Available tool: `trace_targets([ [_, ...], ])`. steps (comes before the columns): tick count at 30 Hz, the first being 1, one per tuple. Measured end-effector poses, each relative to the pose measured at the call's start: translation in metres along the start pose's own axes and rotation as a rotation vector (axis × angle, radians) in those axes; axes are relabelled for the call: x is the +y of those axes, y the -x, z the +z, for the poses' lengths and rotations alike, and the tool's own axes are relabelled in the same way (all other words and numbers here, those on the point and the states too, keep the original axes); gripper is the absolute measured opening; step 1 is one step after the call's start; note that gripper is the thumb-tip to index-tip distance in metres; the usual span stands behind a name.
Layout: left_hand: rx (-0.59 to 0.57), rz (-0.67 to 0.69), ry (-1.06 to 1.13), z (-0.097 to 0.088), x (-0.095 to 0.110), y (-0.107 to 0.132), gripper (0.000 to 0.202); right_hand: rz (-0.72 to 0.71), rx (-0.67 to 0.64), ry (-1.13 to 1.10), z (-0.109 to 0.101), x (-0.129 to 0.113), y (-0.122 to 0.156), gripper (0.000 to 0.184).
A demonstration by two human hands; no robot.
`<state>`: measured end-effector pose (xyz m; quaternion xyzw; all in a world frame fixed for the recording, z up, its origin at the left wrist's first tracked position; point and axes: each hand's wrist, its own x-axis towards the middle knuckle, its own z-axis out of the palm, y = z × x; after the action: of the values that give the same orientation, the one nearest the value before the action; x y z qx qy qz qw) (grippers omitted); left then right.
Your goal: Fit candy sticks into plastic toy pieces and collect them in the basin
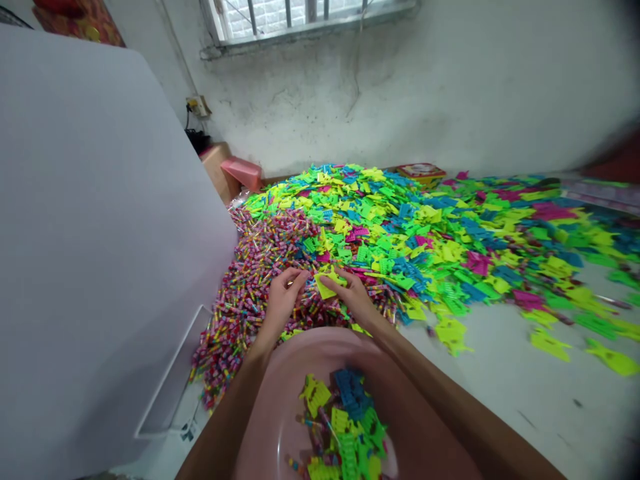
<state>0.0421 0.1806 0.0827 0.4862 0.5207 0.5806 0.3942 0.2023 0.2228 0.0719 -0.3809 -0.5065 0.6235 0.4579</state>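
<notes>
As hands (283,300) (357,297) reach, a basin (265,427) holds plastic pieces (340,417).

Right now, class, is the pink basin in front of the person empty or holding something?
Holding something: a heap of green, yellow and blue plastic pieces lies inside the pink basin.

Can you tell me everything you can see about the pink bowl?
The pink bowl is a wide, round basin with a smooth rim, and it looks like shiny plastic. It sits at the bottom of the view, close to the person, with part of it cut off by the picture's edge. Inside lie toothed yellow-green pieces, blue pieces, and a few striped sticks. The person's forearms pass over its sides, so they hide some of it.
</notes>
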Motion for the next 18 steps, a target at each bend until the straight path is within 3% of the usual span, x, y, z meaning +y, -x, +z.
trace_targets([
  [8,-0.043,0.005,-0.034,0.000,0.006,0.000,0.038,-0.019,-0.016,-0.012,0.002,-0.002,0.005,0.046],
  [18,-0.091,-0.043,-0.046,0.001,0.010,0.000,0.043,-0.081,0.081,0.049,0.002,0.008,0.004,0.051],
])
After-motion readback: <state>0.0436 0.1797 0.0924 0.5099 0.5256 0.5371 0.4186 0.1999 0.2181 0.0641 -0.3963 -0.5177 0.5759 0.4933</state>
